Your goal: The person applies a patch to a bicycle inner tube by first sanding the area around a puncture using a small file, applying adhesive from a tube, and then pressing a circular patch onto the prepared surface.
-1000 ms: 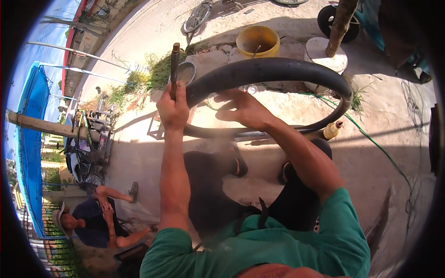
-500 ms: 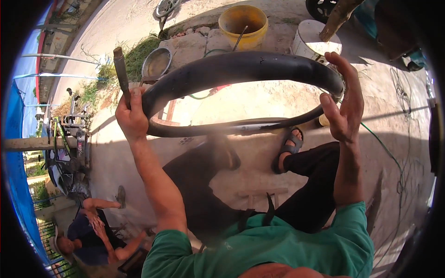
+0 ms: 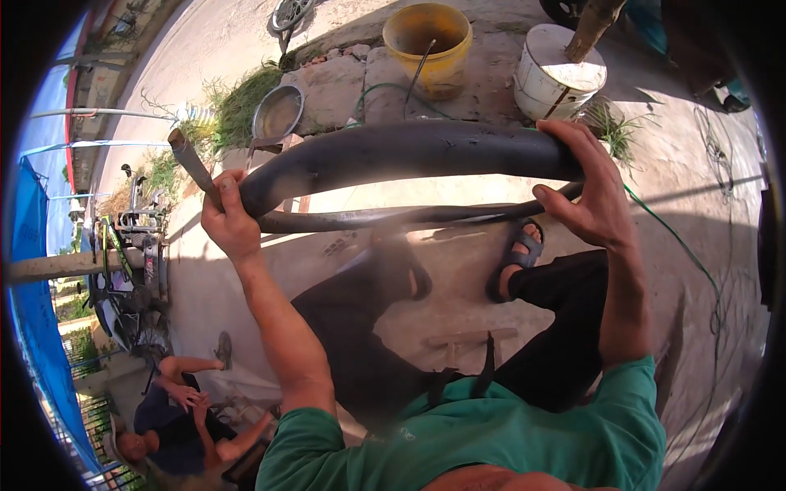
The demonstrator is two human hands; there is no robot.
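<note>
A black inner tube (image 3: 409,150), swollen along its far side and flatter along its near side, is held up as a flattened loop before me. Its left end is gripped by my left hand (image 3: 232,227), closed, with a stick-like tool handle (image 3: 191,162) also in its grasp and jutting up to the left. My right hand (image 3: 596,190) curves round the tube's right end, fingers over the top and thumb on the near side. What lies at the lower end of the handle is hidden by my left hand.
Beyond the tube stand a yellow bucket (image 3: 452,69) with a rod in it, a white bucket (image 3: 536,86) and a metal basin (image 3: 277,114). A green hose (image 3: 675,239) runs along the ground at right. Another person (image 3: 176,425) sits at lower left, near bicycles (image 3: 119,286).
The tube's loop has tilted and looks narrower, its far side coming nearer to me. My right fingers have bent over its end. The handle in my left hand leans further left.
</note>
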